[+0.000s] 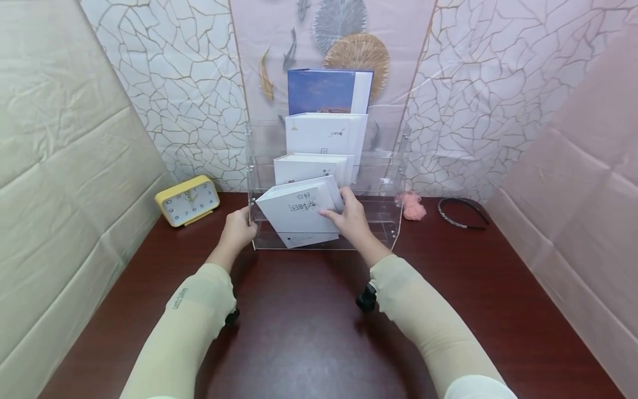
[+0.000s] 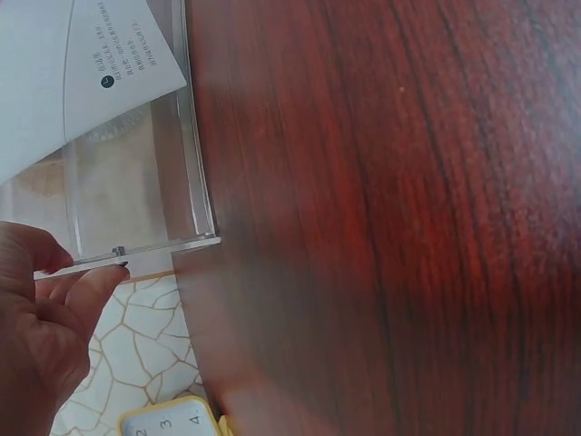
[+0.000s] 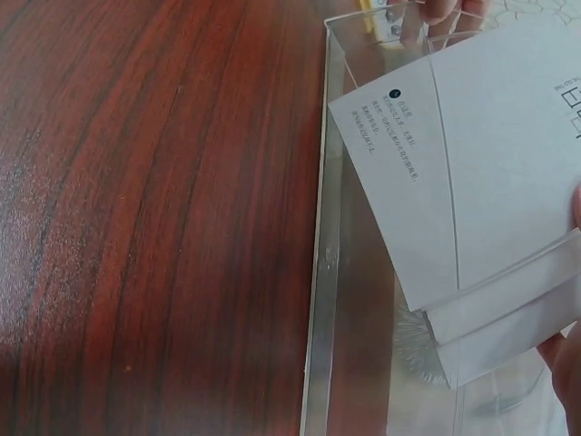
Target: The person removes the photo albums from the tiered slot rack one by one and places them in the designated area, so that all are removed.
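Observation:
A clear acrylic book rack [image 1: 384, 226] stands at the back of the table, with books in its tiers. My right hand [image 1: 353, 216] grips a white book [image 1: 304, 219] by its right edge, thumb on the cover. The book leans to the left in the front tier, its lower corner close to the rack's front edge. In the right wrist view the white book [image 3: 508, 163] sits behind the clear front panel. My left hand [image 1: 238, 228] holds the rack's left side panel; the left wrist view shows thumb and fingers of this left hand [image 2: 54, 309] pinching the panel's edge.
Behind stand two more white books [image 1: 314, 160] [image 1: 324, 130] and a taller blue book [image 1: 321, 91]. A yellow alarm clock [image 1: 186, 200] is at the left, a pink yarn bundle [image 1: 412, 208] and a black headband [image 1: 461, 223] at the right. Fabric walls [image 1: 568, 166] enclose the dark red table [image 1: 299, 332].

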Motion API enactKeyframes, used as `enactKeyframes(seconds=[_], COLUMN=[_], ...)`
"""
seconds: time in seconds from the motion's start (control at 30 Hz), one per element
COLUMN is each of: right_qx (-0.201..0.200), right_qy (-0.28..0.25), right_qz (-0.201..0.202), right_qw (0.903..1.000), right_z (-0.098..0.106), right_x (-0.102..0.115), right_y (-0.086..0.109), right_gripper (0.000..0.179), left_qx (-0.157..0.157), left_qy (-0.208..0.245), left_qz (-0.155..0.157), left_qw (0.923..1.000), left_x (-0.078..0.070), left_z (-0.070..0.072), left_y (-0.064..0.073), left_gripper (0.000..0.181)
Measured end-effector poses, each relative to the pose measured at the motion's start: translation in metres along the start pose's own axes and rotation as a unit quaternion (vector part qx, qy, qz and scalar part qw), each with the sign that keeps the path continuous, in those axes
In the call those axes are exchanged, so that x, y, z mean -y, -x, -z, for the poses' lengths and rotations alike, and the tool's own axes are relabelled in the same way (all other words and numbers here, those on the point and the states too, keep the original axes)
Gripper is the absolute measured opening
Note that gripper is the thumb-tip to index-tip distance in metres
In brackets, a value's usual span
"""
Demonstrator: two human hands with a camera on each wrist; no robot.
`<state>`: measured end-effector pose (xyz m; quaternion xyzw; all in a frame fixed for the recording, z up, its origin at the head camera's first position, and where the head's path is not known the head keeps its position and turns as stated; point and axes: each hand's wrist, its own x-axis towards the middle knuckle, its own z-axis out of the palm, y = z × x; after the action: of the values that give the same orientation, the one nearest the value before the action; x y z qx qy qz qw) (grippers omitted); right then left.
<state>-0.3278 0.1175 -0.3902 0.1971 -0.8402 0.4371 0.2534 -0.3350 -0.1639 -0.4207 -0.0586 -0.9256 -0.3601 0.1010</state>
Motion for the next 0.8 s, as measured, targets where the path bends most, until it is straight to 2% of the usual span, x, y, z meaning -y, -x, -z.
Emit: enactKeyframes(seconds=[0.3,0.47,0.6,0.8], right_qx=[-0.01,-0.012,-0.014,-0.016], right_qy=[0.002,0.002,-0.015,-0.049], right_qz=[0.01,-0.002,-0.012,-0.005], right_qw=[0.9999,0.9999,0.9997,0.9986], right_z=[-0.002,0.002,0.01,0.027], right_x=[-0.002,-0.002,0.002,0.01], right_y=[-0.002,0.0,-0.005,-0.02], right_gripper=[0.047,0.046,0.045,0.043], left_qx=[0.012,0.013,0.015,0.01], left_qy=[0.003,0.0,0.005,0.004], left_qz=[0.011,0.002,-0.001,0.007], left_qw=[0.9999,0.9999,0.9999,0.9999], left_x=[0.001,0.0,-0.001,-0.002], left_z=[0.001,-0.002,-0.002,0.003], left_y=[-0.002,-0.002,-0.003,-0.002], left_gripper=[0.04,0.036,0.035,0.029])
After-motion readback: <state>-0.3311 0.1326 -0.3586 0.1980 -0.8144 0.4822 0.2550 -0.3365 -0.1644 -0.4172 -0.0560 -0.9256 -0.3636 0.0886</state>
